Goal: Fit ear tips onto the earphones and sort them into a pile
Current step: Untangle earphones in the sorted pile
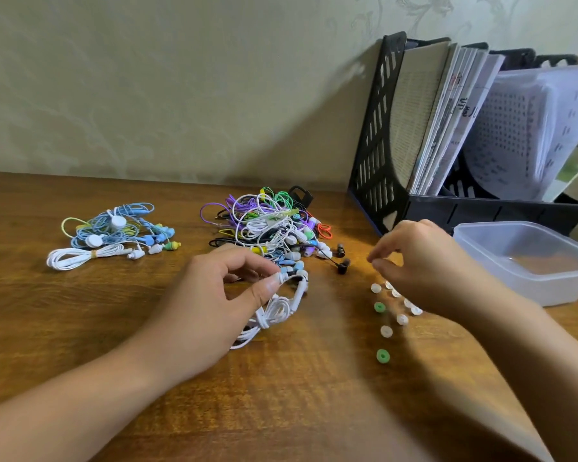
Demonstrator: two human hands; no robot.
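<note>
Left hand [214, 295] pinched a white earphone [296, 285] between thumb and forefinger, right at the bud end. Its bundled cord [274, 311] hung below onto the wooden desk [80, 328].

Right hand [424, 261] hovered over the loose ear tips [386, 331], fingertips drawn together as if pinching. It was blurred, so I couldn't tell if a tip was actually held.

White tips and two green tips [382, 356] lay scattered on the desk just below the right hand.

A big tangled heap of earphones [267, 225] sat behind the left hand. A smaller pile [114, 235] of blue and white sets lay well to the left, probably the finished ones.

Clear plastic tub [528, 258] stood at right, black file rack [381, 145] behind it.

Handling, as a judgement:
- The tips looked tiny, soft and very light, easy to flick away or drop. Best pinched by the rim with the hole facing the bud.
- The earphone was light too. The bud shell was the only stiff part, so the grip belongs there, close to the nozzle.
- The cord was floppy and would snag on the heap if dragged.
</note>
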